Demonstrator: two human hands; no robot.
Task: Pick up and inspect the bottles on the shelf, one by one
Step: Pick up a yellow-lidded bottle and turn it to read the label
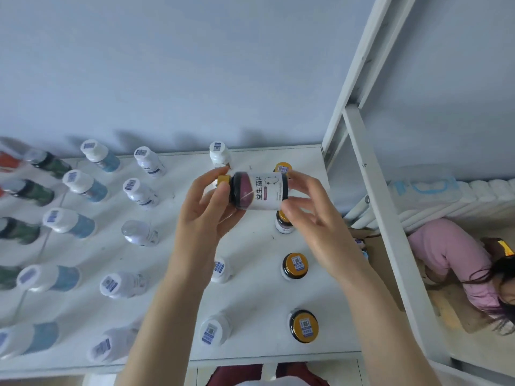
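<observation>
Over the shelf (pixel 250 299), the bottle (pixel 260 192) lies sideways between both hands' fingers (pixel 302 183).

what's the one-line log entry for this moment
step: inspect | held: dark bottle, sideways, above shelf | left hand: cap end | right hand: base end

One camera, worn on the head, looks steeply down and forward onto the shelf (pixel 250 310) from close above. The left hand (pixel 206 215) and right hand (pixel 315 227) sit mid-view, close to the lens, with both forearms entering from the bottom edge. The bottle (pixel 259 195) they hold is near enough for its label to read. The wide lens bends straight lines (the post (pixel 387 218) at right leans and curves). The wall (pixel 195 65) fills the top half. Past the post the view drops to the floor (pixel 451 307), where a person in pink (pixel 451 257) crouches.
</observation>
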